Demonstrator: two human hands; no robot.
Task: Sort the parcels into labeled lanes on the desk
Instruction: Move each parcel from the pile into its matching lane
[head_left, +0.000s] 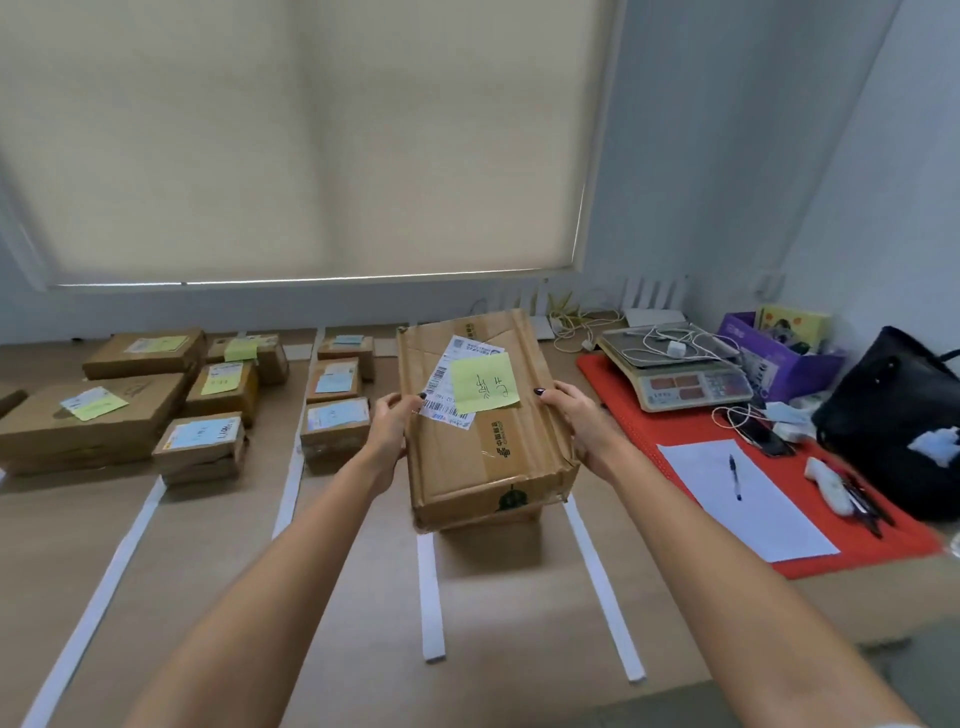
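Hands first: our left hand (390, 428) and right hand (575, 415) clasp the long sides of one cardboard parcel (488, 457), thumbs hooked over its top face, fingers wrapped below out of sight. Both grips are closed on the box.

Parcel: brown carton, tilted toward us, raised above the desk (337, 597); a shadow lies beneath it. It hangs over the rightmost lane, between two white tape strips (430, 592). On top sit a white shipping label (447, 384) and a yellow sticky note (483, 387) with handwriting we cannot read.

Lanes to our left: a middle lane holds three small parcels (335, 410) in a column, each with a pale blue label. Farther left, several larger and smaller boxes (98, 415) carry yellow or blue notes.

To our right: a red mat (644, 441) bearing a weighing scale (685, 374), a sheet of paper (748, 499) with a pen (735, 475), cables, a purple box (779, 353) and a black bag (893, 415).

Step in hand, as we judge it: placement of this parcel in the lane under it. Next move calls for levelling the box, lowering it squarely between the strips toward the far end, then loosening both hands.
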